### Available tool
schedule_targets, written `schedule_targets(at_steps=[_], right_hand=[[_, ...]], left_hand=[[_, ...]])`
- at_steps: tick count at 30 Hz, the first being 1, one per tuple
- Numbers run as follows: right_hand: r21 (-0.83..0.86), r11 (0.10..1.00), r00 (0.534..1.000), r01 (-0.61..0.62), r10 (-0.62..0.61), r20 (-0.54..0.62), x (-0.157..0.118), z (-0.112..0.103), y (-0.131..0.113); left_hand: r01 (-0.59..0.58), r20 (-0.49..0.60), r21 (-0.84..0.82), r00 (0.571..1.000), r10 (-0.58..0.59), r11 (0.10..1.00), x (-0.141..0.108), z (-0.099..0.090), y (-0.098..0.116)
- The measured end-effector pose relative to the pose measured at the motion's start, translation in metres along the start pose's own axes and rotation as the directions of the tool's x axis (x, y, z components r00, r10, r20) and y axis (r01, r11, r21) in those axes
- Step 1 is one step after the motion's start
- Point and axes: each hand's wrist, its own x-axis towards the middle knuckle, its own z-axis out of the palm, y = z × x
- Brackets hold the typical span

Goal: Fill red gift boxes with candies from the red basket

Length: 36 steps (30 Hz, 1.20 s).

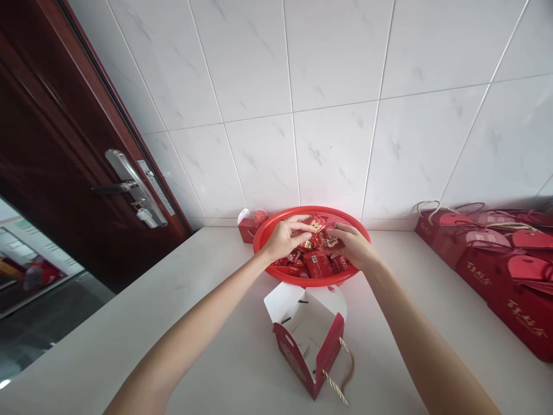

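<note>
The basket [311, 282] stands on the table [190, 265], near the wall [332, 155] at the rear; packets [318, 265] lie inside it. The left hand [288, 237] and right hand [353, 245] are over it. The front box [298, 357] stands before the basket; the small box [247, 229], at its left rear. Boxes line the table's right side [479, 276]. The door [47, 115] is left of the table
</note>
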Motion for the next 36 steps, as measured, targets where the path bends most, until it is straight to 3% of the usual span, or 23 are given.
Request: schedule_targets(at_steps=[6, 15, 21, 26, 30, 32, 34, 36], right_hand=[[0.054, 0.998, 0.997, 0.036, -0.032, -0.075, 0.004, -0.002, 0.004], [0.088, 0.989, 0.987, 0.121, -0.11, -0.12, 0.007, -0.004, 0.006], [0.086, 0.992, 0.993, 0.097, -0.09, -0.078, 0.008, -0.008, 0.007], [0.055, 0.997, 0.998, 0.057, -0.057, -0.01, 0.003, -0.008, 0.004], [0.064, 0.997, 0.998, 0.046, -0.042, -0.053, 0.0, -0.005, 0.0], [0.072, 0.996, 0.995, 0.048, -0.041, -0.086, 0.001, -0.003, 0.0], [0.071, 0.997, 0.992, 0.044, -0.035, -0.123, 0.001, -0.001, -0.001], [0.073, 0.997, 0.988, 0.037, -0.026, -0.15, 0.001, 0.0, -0.001]], left_hand=[[0.017, -0.183, 0.101, 0.983, 0.001, 0.995, 0.005, 0.011, 0.0], [0.12, -0.317, -0.038, 0.94, -0.126, 0.992, 0.009, 0.017, -0.005], [0.085, -0.048, -0.246, 0.994, -0.099, 0.966, 0.007, 0.02, -0.002], [0.146, -0.005, -0.287, 0.988, -0.154, 0.947, 0.005, 0.021, -0.002], [0.154, 0.013, -0.269, 0.988, -0.156, 0.951, 0.006, 0.016, 0.0], [0.194, 0.052, -0.183, 0.981, -0.188, 0.964, 0.008, 0.009, -0.001], [0.24, 0.167, 0.066, 0.954, -0.248, 0.968, 0.008, 0.0, -0.002], [0.221, 0.292, 0.355, 0.897, -0.332, 0.909, 0.008, -0.011, -0.005]])
